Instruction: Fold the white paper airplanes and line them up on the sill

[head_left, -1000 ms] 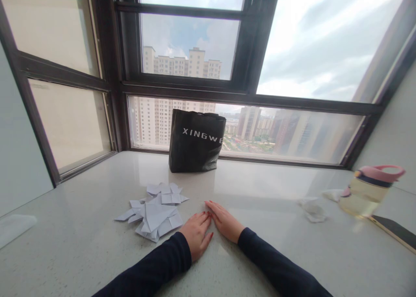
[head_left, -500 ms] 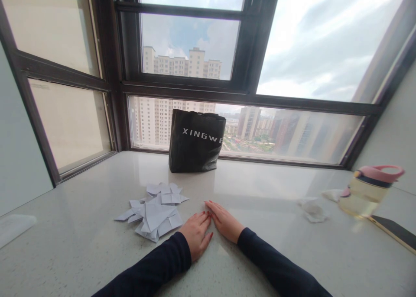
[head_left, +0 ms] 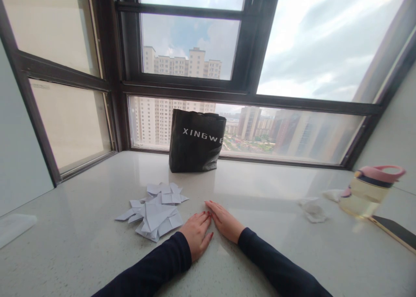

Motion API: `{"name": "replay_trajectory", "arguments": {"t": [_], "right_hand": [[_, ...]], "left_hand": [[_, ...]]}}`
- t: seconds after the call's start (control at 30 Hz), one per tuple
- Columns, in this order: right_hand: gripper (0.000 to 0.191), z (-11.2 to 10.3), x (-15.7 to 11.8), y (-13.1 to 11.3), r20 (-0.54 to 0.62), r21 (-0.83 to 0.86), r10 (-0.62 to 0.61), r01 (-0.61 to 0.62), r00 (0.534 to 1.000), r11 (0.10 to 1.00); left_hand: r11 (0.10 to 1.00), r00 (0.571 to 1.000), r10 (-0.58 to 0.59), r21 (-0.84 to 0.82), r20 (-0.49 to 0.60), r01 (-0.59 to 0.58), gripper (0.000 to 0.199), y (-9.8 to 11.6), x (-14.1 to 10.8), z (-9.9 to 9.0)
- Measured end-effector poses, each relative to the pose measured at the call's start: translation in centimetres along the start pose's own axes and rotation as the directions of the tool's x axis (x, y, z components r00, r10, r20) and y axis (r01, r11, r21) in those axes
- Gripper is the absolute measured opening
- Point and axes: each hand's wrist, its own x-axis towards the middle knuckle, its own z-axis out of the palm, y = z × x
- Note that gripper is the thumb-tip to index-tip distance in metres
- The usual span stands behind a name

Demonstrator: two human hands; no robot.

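My left hand lies flat on the pale speckled counter, fingers stretched out and holding nothing. Its fingertips meet those of my right hand, which also rests flat and open on the surface. Just left of my left hand is a loose pile of white folded paper pieces, overlapping one another. Behind the hands, close to the window, a black bag with white lettering stands upright.
To the right stands a clear bottle with a pink lid, beside a dark phone. Crumpled white tissue lies left of the bottle. A white object sits at the far left edge. Dark window frames border the counter's back.
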Motion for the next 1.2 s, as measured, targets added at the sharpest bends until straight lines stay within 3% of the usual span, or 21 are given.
{"name": "replay_trajectory", "arguments": {"t": [0.9, 1.03, 1.13, 1.2], "right_hand": [[0.040, -0.3, 0.1, -0.5, 0.016, -0.006, 0.025, -0.025, 1.000, 1.000], [0.041, -0.4, 0.1, -0.5, 0.022, 0.000, 0.026, -0.026, 0.999, 1.000], [0.041, -0.5, 0.1, -0.6, 0.024, 0.008, 0.025, -0.026, 0.999, 1.000], [0.041, -0.6, 0.1, -0.7, 0.030, 0.008, 0.027, -0.028, 0.999, 1.000]], "left_hand": [[1.000, 0.999, -0.018, 0.011, 0.039, 0.018, 0.048, 0.3, 0.0, -0.7], [1.000, 1.000, -0.011, -0.004, 0.028, 0.011, 0.043, 1.2, 0.1, -2.0], [1.000, 1.000, 0.020, 0.007, -0.018, -0.020, 0.037, 1.4, 0.4, -4.0], [0.996, 0.998, -0.022, 0.081, -0.058, 0.026, 0.040, 0.7, 0.5, -5.4]]}}
